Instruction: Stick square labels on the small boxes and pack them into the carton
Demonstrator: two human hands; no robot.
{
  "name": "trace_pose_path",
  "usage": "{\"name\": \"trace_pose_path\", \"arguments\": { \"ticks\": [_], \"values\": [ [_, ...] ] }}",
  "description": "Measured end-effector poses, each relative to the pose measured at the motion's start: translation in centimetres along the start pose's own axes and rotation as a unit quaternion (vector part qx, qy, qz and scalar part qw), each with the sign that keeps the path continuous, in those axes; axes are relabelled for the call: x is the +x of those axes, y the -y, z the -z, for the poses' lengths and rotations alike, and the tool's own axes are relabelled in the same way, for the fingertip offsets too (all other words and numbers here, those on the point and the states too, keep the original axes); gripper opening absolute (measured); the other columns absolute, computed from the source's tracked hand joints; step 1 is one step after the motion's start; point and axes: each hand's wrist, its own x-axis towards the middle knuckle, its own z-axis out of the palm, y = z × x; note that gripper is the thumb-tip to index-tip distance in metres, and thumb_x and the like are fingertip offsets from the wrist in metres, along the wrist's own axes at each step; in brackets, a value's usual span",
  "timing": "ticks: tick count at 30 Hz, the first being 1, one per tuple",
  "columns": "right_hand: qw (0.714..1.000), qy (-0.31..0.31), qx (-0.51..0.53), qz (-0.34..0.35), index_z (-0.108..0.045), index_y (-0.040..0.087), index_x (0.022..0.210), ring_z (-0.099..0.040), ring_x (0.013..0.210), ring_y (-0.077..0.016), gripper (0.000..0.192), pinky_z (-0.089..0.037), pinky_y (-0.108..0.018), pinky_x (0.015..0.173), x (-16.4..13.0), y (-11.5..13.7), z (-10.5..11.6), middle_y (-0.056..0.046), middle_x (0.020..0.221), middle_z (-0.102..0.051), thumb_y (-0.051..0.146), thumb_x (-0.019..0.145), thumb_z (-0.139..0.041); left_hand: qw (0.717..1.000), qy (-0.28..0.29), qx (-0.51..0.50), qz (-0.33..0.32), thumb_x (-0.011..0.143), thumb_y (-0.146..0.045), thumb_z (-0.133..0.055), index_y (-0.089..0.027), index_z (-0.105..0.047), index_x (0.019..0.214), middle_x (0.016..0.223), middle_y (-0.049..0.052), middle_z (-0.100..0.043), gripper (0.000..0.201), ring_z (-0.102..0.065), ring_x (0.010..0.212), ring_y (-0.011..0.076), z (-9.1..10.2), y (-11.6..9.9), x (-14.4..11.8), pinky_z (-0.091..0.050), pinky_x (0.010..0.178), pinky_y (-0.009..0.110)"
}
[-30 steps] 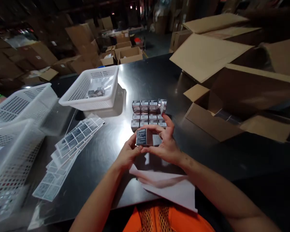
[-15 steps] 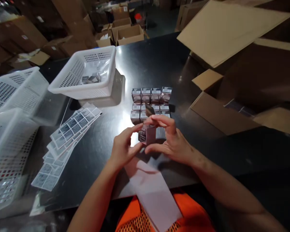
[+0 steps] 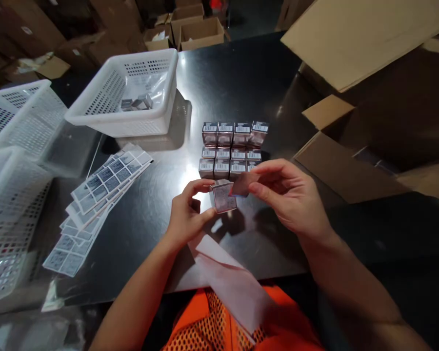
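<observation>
We've got a small box (image 3: 223,196) pinched in the left hand (image 3: 185,219), thumb and forefinger closed on its left edge, held just above the counter (image 3: 241,83) near the front edge. Right hand (image 3: 292,197) has its fingers (image 3: 267,170) narrow, gripping what looks like the box's open flap (image 3: 243,184); flap is blurred, can't tell more

Around it:
- block of small boxes (image 3: 232,148) just behind the held one, about three rows by four, packed touching, barcode labels on top, glossy pinkish-metallic card. Far-right box in the back row sits slightly skewed
- fanned label sheets (image 3: 102,195) left of the hands, flat on the counter, overlapping, grids of grey printed stickers
- white plastic basket (image 3: 131,124) behind the sheets, perforated walls, rounded rim, a few small boxes and clear film inside
- more white perforated baskets (image 3: 18,117) stacked at far left
- pale paper strip (image 3: 227,278) hanging over the counter's near edge, under the wrists, lying on our orange mesh vest (image 3: 219,326)
- open brown cardboard cartons (image 3: 351,165) to the right, flaps splayed, matte; more cartons on the floor beyond

Counter is dark, polished, reflective, bright glare beside the block. Nothing sits between the hands and the block
</observation>
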Motion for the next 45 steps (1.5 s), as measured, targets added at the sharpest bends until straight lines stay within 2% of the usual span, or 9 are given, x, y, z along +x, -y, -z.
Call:
{"name": "trace_pose_path", "arguments": {
  "ticks": [3,5,7,12,20,27,34,45],
  "values": [
    [0.992,0.062,0.041,-0.098,-0.049,0.028,0.129,-0.076,0.088,-0.0199,0.064,-0.064,-0.036,0.085,0.18,-0.09,0.10,0.007,0.072,-0.068,0.037,0.079,-0.088,1.000,0.003,0.003,-0.011,0.065,-0.023,-0.085,-0.023,-0.073,0.108,0.092,0.000,-0.073,0.045,-0.036,0.040,0.0004,0.09,-0.18,0.01,-0.026,0.037,0.015],
    [0.989,0.070,0.046,-0.120,-0.043,0.027,0.129,-0.076,0.100,-0.0223,0.071,-0.064,-0.038,0.090,0.21,-0.19,0.06,0.007,0.069,-0.067,0.036,0.076,-0.090,1.000,0.007,0.003,-0.005,0.064,-0.023,-0.084,-0.023,-0.074,0.107,0.093,0.000,-0.073,0.044,-0.035,0.040,0.0005,0.10,-0.27,0.02,-0.027,0.038,0.015],
    [0.987,0.078,0.049,-0.132,-0.041,0.027,0.127,-0.076,0.102,-0.0230,0.072,-0.064,-0.037,0.088,0.18,-0.26,-0.01,0.007,0.069,-0.068,0.034,0.075,-0.091,1.000,0.009,0.006,0.001,0.064,-0.021,-0.083,-0.023,-0.075,0.106,0.093,0.000,-0.074,0.043,-0.035,0.041,0.0006,0.06,-0.32,0.01,-0.026,0.038,0.015],
    [0.984,0.098,0.058,-0.138,-0.039,0.027,0.125,-0.077,0.087,-0.0203,0.070,-0.064,-0.032,0.077,0.09,-0.44,-0.21,0.007,0.072,-0.068,0.029,0.075,-0.089,1.000,0.010,0.011,-0.002,0.064,-0.021,-0.084,-0.024,-0.074,0.107,0.091,-0.001,-0.074,0.044,-0.035,0.039,0.0003,-0.12,-0.25,-0.07,-0.023,0.037,0.015],
    [0.985,0.087,0.037,-0.145,-0.041,0.027,0.125,-0.076,0.088,-0.0208,0.071,-0.063,-0.034,0.077,0.02,-0.51,-0.44,0.006,0.074,-0.069,0.038,0.075,-0.090,1.000,0.004,0.012,-0.014,0.066,-0.023,-0.087,-0.025,-0.074,0.108,0.091,-0.001,-0.074,0.044,-0.034,0.040,0.0005,-0.19,0.05,-0.30,-0.024,0.037,0.015],
    [0.986,0.082,0.036,-0.139,-0.041,0.027,0.125,-0.076,0.085,-0.0200,0.069,-0.062,-0.032,0.075,-0.02,-0.68,-0.47,0.007,0.073,-0.068,0.034,0.075,-0.088,0.999,0.001,0.015,-0.034,0.067,-0.019,-0.085,-0.024,-0.074,0.108,0.092,-0.002,-0.074,0.043,-0.034,0.040,-0.0007,-0.25,-0.09,-0.27,-0.025,0.037,0.013],
    [0.982,0.085,0.024,-0.165,-0.042,0.026,0.128,-0.076,0.092,-0.0234,0.073,-0.062,-0.038,0.083,-0.06,-0.22,-0.38,0.005,0.076,-0.069,0.037,0.074,-0.090,0.999,0.001,0.012,-0.046,0.065,-0.018,-0.087,-0.024,-0.073,0.108,0.091,-0.002,-0.075,0.045,-0.035,0.039,-0.0008,-0.19,0.02,-0.28,-0.025,0.036,0.012],
    [0.984,0.075,0.017,-0.162,-0.042,0.027,0.125,-0.075,0.089,-0.0213,0.069,-0.062,-0.034,0.080,-0.11,-0.16,-0.42,0.006,0.075,-0.068,0.035,0.075,-0.088,0.998,-0.005,0.019,-0.052,0.067,-0.021,-0.088,-0.023,-0.074,0.107,0.090,-0.003,-0.074,0.043,-0.036,0.038,-0.0010,-0.28,-0.13,-0.23,-0.027,0.035,0.012]
  ]
}}
